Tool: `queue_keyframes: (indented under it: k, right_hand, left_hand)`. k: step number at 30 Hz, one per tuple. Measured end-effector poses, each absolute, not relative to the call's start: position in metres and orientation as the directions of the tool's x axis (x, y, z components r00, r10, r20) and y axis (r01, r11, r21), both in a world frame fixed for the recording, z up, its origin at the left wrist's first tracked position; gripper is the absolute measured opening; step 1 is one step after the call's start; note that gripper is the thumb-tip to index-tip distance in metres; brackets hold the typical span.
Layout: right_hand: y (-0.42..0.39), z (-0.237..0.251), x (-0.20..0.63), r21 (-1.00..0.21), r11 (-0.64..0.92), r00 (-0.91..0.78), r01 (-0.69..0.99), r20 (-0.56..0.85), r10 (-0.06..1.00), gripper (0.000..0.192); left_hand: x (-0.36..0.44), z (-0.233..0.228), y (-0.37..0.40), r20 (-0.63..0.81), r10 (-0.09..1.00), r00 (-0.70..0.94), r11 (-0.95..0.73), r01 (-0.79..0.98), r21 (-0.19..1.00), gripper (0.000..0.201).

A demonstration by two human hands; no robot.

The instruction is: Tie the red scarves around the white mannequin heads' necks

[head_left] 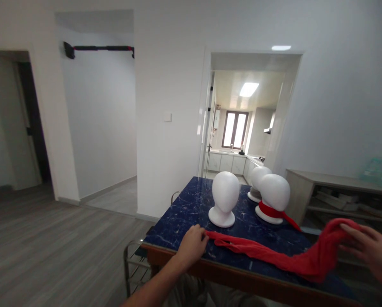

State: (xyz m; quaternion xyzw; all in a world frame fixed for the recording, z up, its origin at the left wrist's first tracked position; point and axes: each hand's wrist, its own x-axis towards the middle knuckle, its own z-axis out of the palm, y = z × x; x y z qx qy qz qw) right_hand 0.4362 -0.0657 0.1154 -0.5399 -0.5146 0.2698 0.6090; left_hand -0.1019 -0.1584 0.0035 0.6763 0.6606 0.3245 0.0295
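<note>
The room is evenly and rather softly lit, with no hard shadows. Daylight enters through the kitchen window [234,129] at the back, and two ceiling panels [248,89] glow there, slightly blown out. The glossy dark-blue marbled tabletop [191,209] carries a pale sheen. Wide-angle bending curves the walls at the edges, and the right hand [374,251] is smeared by blur.

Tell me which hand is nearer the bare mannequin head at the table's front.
Left. The left hand pins the red scarf end just in front of the bare mannequin head. The right hand holds the scarf's other end far off to the right, past the table edge.
</note>
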Motion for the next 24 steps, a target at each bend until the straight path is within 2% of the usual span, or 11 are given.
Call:
queue_keyframes:
  k: [2,4,5,7,9,11,13,15,17,21,24]
  right_hand:
    - [-0.064,0.129,0.383,-0.943,0.248,0.298,0.221,0.307,0.904,0.056]
    - [-0.071,0.135,0.324,-0.869,0.280,0.235,0.408,0.397,0.887,0.054]
    - [-0.076,0.135,0.293,-0.771,0.342,0.167,0.537,0.494,0.853,0.052]
    - [-0.091,0.127,0.231,-0.463,0.442,0.011,0.768,0.701,0.714,0.039]
    - [-0.107,0.112,0.170,-0.233,0.449,-0.172,0.862,0.699,0.694,0.024]
    - [-0.118,0.090,0.117,-0.124,0.490,-0.320,0.863,0.617,0.719,0.017]
    - [-0.125,0.066,0.077,-0.093,0.514,-0.411,0.853,0.490,0.769,0.018]
    - [-0.128,0.043,0.054,-0.110,0.534,-0.462,0.838,0.376,0.803,0.024]
    - [-0.131,0.028,0.051,-0.152,0.572,-0.500,0.806,0.341,0.796,0.029]
    - [-0.127,0.031,0.095,-0.265,0.658,-0.494,0.705,0.481,0.724,0.027]
    - [-0.096,0.045,0.161,-0.316,0.596,-0.355,0.738,0.569,0.741,0.028]
  left_hand:
    - [-0.122,0.009,-0.140,0.436,0.898,-0.063,-0.130,0.908,0.399,0.017]
    - [-0.138,0.010,-0.126,0.453,0.890,-0.057,-0.123,0.925,0.359,0.016]
    - [-0.145,0.009,-0.121,0.452,0.890,-0.063,-0.115,0.928,0.355,0.016]
    - [-0.153,0.004,-0.116,0.449,0.891,-0.061,-0.118,0.925,0.361,0.016]
    - [-0.156,-0.002,-0.115,0.448,0.893,-0.031,-0.154,0.916,0.371,0.015]
    - [-0.157,-0.007,-0.114,0.446,0.895,-0.008,-0.184,0.904,0.385,0.014]
    - [-0.159,-0.009,-0.113,0.442,0.897,-0.021,-0.181,0.894,0.410,0.016]
    - [-0.160,-0.010,-0.111,0.445,0.895,-0.036,-0.175,0.888,0.424,0.017]
    - [-0.162,-0.011,-0.109,0.447,0.893,-0.042,-0.177,0.883,0.435,0.019]
    - [-0.164,-0.011,-0.110,0.447,0.893,-0.047,-0.187,0.866,0.465,0.020]
    - [-0.164,-0.011,-0.112,0.471,0.880,-0.059,-0.197,0.856,0.477,0.024]
